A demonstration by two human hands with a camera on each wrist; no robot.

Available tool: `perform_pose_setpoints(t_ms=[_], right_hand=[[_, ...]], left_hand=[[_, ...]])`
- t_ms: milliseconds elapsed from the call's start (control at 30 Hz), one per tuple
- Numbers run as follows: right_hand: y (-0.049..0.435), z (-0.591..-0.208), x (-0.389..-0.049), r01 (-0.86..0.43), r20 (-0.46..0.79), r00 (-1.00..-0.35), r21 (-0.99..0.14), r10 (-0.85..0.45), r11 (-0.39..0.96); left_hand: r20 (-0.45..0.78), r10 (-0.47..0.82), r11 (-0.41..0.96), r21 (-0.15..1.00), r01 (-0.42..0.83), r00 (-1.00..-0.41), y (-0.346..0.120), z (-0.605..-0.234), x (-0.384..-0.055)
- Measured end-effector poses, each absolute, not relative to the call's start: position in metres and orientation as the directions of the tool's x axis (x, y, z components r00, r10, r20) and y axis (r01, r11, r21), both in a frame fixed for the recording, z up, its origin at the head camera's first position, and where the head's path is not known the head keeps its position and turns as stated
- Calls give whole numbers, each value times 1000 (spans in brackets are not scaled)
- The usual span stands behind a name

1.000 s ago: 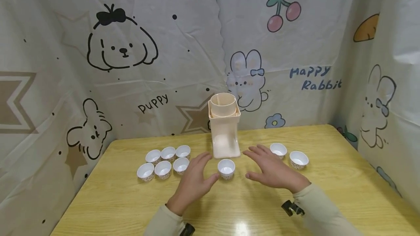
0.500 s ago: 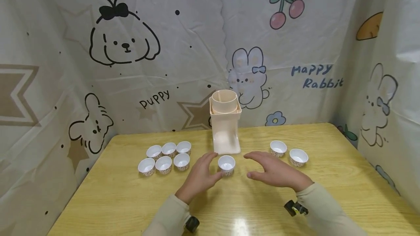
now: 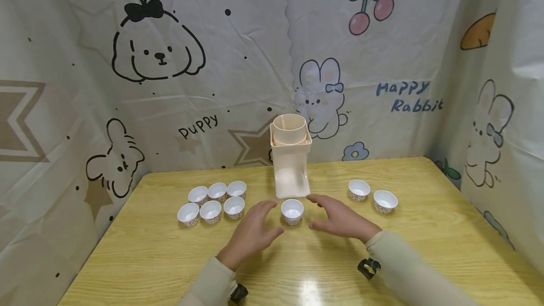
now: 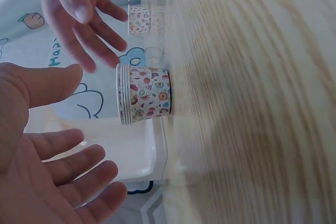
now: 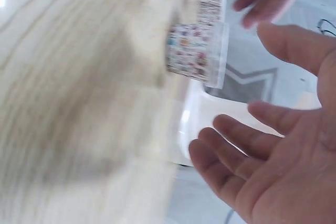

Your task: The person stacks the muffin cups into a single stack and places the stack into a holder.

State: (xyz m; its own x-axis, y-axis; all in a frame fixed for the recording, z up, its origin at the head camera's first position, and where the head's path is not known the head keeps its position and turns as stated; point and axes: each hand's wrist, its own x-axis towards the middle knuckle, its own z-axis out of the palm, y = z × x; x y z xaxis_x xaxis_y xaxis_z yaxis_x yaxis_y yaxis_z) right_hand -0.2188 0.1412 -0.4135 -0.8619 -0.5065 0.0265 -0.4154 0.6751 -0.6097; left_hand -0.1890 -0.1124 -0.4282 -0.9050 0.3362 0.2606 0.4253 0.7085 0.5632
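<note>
A small stack of nested paper baking cups (image 3: pixel 292 212), white inside with a colourful print outside, stands upright on the table between my two hands. Its layered rims show in the left wrist view, where the printed cups (image 4: pixel 149 94) appear sideways. My left hand (image 3: pixel 250 234) is held to their left, fingers spread and thumb apart. On the other side, my right hand (image 3: pixel 342 218) reaches in from the right with relaxed fingers, its fingertips near the rim. Neither hand holds anything. Just behind the cups stands a cream plastic holder (image 3: pixel 291 169) with a round tube (image 3: pixel 290 129) in its top.
Several similar cups (image 3: pixel 211 211) stand in two rows on the left of the wooden table (image 3: pixel 161 259). Two more, a nearer cup (image 3: pixel 385 201) and a farther cup (image 3: pixel 359 190), stand at the right. A patterned cloth (image 3: pixel 250 74) hangs behind and along both sides.
My right hand has moved left, closer to the middle cups. My left hand came nearer to them, then drew back slightly. The cups and holder stay in place; the head view has shifted a little.
</note>
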Motion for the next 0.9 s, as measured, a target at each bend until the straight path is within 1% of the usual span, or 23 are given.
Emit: perform_pose_setpoints(t_ms=[200, 433, 733, 900], right_hand=[[129, -424, -227, -366, 8, -875, -664, -483, 652], [114, -428, -232, -353, 10, -880, -681, -474, 641], [105, -433, -237, -291, -16, -904, -707, -426, 645], [99, -438, -244, -262, -26, -917, -712, -397, 652]], left_hand=[[259, 337, 735, 528, 425, -905, -121, -425, -182], [278, 347, 757, 480, 443, -896, -128, -424, -175], [270, 343, 749, 500, 435, -900, -131, -426, -173], [279, 336, 760, 484, 434, -900, -136, -428, -172]])
